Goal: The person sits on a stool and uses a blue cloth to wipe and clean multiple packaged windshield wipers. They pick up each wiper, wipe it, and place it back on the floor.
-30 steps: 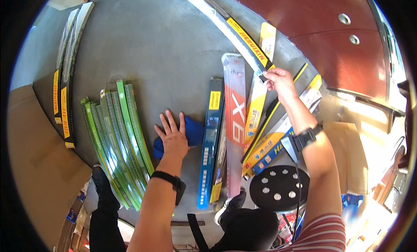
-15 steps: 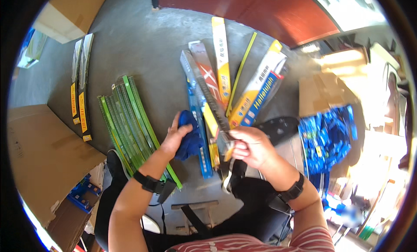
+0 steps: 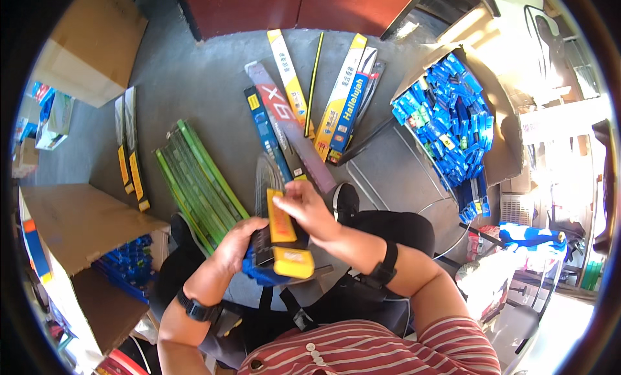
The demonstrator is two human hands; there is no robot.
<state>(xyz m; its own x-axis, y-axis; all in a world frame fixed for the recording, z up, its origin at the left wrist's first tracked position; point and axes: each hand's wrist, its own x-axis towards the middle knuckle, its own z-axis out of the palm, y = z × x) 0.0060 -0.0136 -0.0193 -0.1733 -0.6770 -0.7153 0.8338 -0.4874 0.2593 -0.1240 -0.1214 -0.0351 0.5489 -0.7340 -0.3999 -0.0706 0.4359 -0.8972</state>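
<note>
My left hand (image 3: pixel 239 242) is closed on a long black-and-clear wiper package with yellow ends (image 3: pixel 283 220), held upright-angled over my lap. A blue cloth (image 3: pixel 259 272) is bunched beneath it at my left hand. My right hand (image 3: pixel 307 210) grips the package higher up, thumb on its yellow label. Just left lie several green strip packages (image 3: pixel 200 184) side by side on the floor. Beyond my hands lie long blue, clear-red (image 3: pixel 288 126) and yellow-white packages (image 3: pixel 339 97), with a thin yellow strip (image 3: pixel 313 84) among them.
An open carton full of small blue packets (image 3: pixel 446 116) stands right; another with blue items (image 3: pixel 65 220) is at left, a large carton (image 3: pixel 97 45) back left. Two black-and-yellow packages (image 3: pixel 129 148) lie left. Red panels (image 3: pixel 252 9) border the back. My shoe (image 3: pixel 346 200) is by the packages.
The long package has come from the back right into my lap, now gripped by both hands. My left hand has lifted the blue cloth off the floor. The camera view has shifted.
</note>
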